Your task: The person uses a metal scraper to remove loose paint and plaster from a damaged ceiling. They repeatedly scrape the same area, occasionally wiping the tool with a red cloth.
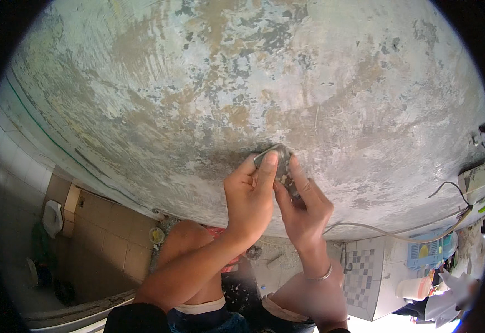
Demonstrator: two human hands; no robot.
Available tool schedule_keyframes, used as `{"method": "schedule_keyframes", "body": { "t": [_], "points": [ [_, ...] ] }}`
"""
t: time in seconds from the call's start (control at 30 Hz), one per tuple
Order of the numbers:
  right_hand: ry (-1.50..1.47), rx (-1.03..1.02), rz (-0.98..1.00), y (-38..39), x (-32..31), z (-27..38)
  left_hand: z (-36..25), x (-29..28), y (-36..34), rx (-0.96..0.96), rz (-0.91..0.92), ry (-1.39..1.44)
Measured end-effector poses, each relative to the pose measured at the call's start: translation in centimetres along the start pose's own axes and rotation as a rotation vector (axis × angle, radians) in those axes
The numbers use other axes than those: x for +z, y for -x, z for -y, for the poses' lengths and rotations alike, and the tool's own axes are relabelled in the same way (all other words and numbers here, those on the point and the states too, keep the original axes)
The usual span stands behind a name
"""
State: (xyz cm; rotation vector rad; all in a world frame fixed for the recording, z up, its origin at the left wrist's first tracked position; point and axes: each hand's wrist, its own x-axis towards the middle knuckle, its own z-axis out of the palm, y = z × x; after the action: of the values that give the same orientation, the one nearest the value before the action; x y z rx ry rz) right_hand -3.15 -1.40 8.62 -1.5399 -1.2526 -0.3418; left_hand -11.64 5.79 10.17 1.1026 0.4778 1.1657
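My left hand (251,202) and my right hand (307,213) are close together in front of a worn, patchy wall (209,72). Between them is a flat grey piece (283,161) with a rounded edge, perhaps a scraper blade; its exact kind is not plain. My left thumb presses on its face, with the fingers curled behind it. On the other side, my right fingers and thumb pinch it, and pale crumbs show near their tips. Its upper edge is at or very near the wall. My fingers cover much of it.
A green line (54,136) runs along the wall at left, above a tiled floor (106,247) with a small tub (156,235). To the right a hose (403,240) curves past a tiled counter (387,272) bearing a blue basket (427,251). Debris lies below, near my legs.
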Motion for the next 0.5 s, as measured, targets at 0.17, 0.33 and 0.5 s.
{"method": "schedule_keyframes", "body": {
  "t": [0.17,0.33,0.5],
  "points": [
    [0.041,0.029,0.021,0.42,0.38,0.08,0.34,-0.15,0.07,0.003,-0.029,-0.030],
    [-0.001,0.012,0.003,0.41,0.51,-0.19,0.92,-0.74,-0.20,0.036,0.002,-0.042],
    [-0.018,0.023,-0.002,0.44,0.43,-0.16,0.78,-0.57,-0.08,0.039,-0.004,-0.048]
  ]
}}
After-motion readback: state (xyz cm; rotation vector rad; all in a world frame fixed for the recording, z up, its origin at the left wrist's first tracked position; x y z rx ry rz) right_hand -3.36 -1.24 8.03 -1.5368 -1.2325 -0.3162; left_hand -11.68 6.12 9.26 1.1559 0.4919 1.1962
